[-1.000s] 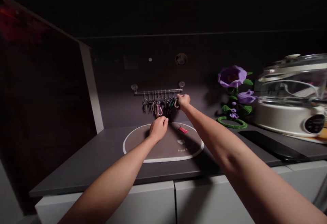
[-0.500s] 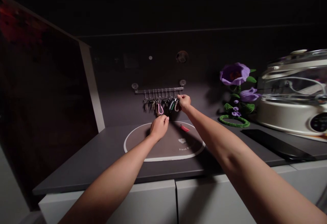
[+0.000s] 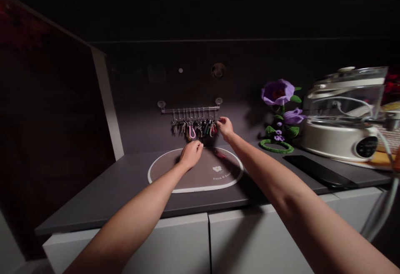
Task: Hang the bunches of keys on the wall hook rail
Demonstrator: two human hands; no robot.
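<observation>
A clear hook rail [image 3: 191, 109] is fixed on the dark wall by two suction cups. Several bunches of keys [image 3: 183, 126] hang from it, one with a pink strap [image 3: 192, 131]. At the rail's right end, beside the last keys, my right hand [image 3: 225, 128] is closed in a pinch; what its fingertips grip is too small to make out. My left hand [image 3: 191, 155] is curled over an oval brown mat [image 3: 175, 178] with a white rim, below the keys. Its fingers hide anything inside. A small red pendant [image 3: 220, 154] lies on the mat in shadow.
To the right stand purple knitted flowers [image 3: 278, 93] on a green ring base [image 3: 276, 145]. A black phone-like slab [image 3: 318, 170] lies near the counter's front edge. Behind it is a white appliance with a clear lid [image 3: 339, 136]. A dark panel [image 3: 56, 132] bounds the left side.
The view has shifted slightly to the right. My right hand stays at the rail's right end and has drawn slightly away from the keys. My left hand keeps its curled pose over the mat.
</observation>
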